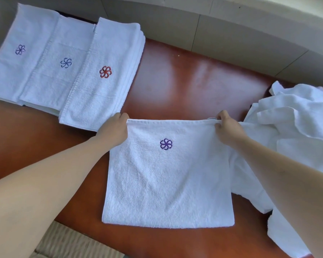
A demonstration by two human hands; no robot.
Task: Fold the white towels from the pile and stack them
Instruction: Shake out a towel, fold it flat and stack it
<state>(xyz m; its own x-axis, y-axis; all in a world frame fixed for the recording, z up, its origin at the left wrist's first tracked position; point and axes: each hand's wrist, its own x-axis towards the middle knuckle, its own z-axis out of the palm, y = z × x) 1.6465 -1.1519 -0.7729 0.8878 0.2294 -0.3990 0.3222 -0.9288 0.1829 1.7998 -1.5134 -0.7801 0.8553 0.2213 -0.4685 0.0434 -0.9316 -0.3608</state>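
A white towel [168, 175] with a purple flower logo lies folded flat on the reddish-brown table [194, 81] in front of me. My left hand [116, 127] pinches its far left corner. My right hand [226, 127] pinches its far right corner. To the right sits the loose pile of unfolded white towels [295, 127], partly under my right forearm. At the far left lie three overlapping stacks of folded towels: one with a red logo [104, 75], one with a blue logo [63, 66] and one with a purple logo [19, 51].
A pale tiled wall [231, 34] runs along the table's far edge. A striped beige surface [67, 243] shows below the table's near edge at the bottom left.
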